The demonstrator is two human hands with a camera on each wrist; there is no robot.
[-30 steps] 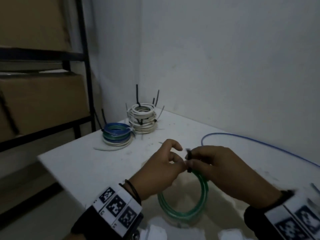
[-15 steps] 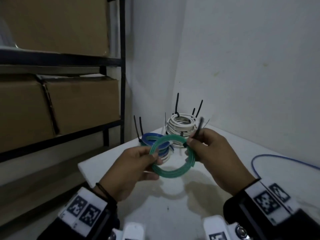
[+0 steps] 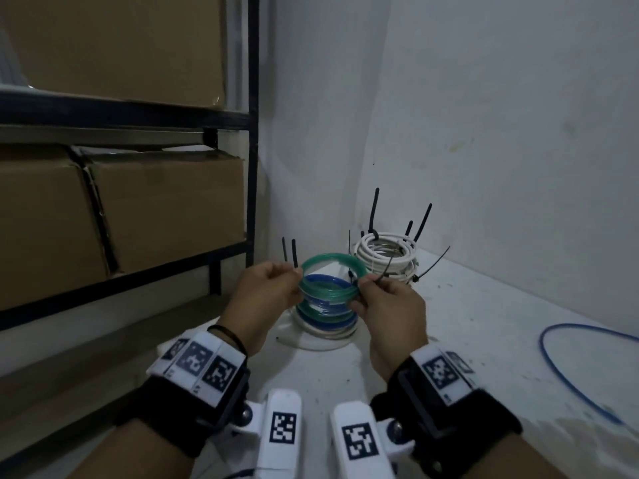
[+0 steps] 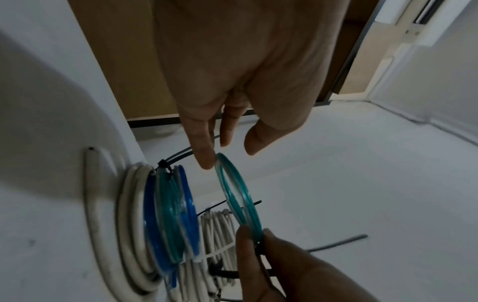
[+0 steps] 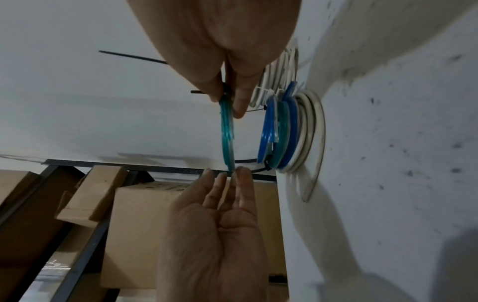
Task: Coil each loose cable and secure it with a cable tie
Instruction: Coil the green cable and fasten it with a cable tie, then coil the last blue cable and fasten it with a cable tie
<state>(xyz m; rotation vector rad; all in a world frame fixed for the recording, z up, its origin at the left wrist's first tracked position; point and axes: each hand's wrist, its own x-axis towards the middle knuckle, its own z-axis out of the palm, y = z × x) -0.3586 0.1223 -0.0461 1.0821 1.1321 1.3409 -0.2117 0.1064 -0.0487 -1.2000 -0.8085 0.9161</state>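
**A:** What are the hands doing?

**B:** The right hand [image 3: 387, 305] pinches a green cable coil [image 3: 328, 266] between thumb and fingers, at the spot where a black cable tie [image 4: 336, 243] wraps it. The tie's tail sticks out past the fingers. The left hand [image 3: 266, 292] is at the opposite side of the coil with fingers nearly straight; the fingertips [image 5: 222, 177] touch the coil's edge rather than curling round it.

**A:** Where is the coil?

**B:** In the air between both hands, held roughly flat, above a stack of tied coils [image 3: 326, 316] on a white table [image 3: 484, 340]. That stack is blue and green on top with thicker white cable beneath.

**A:** Does the held coil touch the stack?

**B:** No. The wrist views show a clear gap between them.

**A:** What else is nearby?

**B:** Just behind the stack stands a pile of white coils [image 3: 385, 257], with black tie tails pointing upward. A loose blue cable [image 3: 560, 375] curves across the table on the right, well apart from the hands. To the left is a dark metal shelf [image 3: 252, 133] holding cardboard boxes [image 3: 166, 209]. A pale wall [image 3: 501, 133] rises behind the table.
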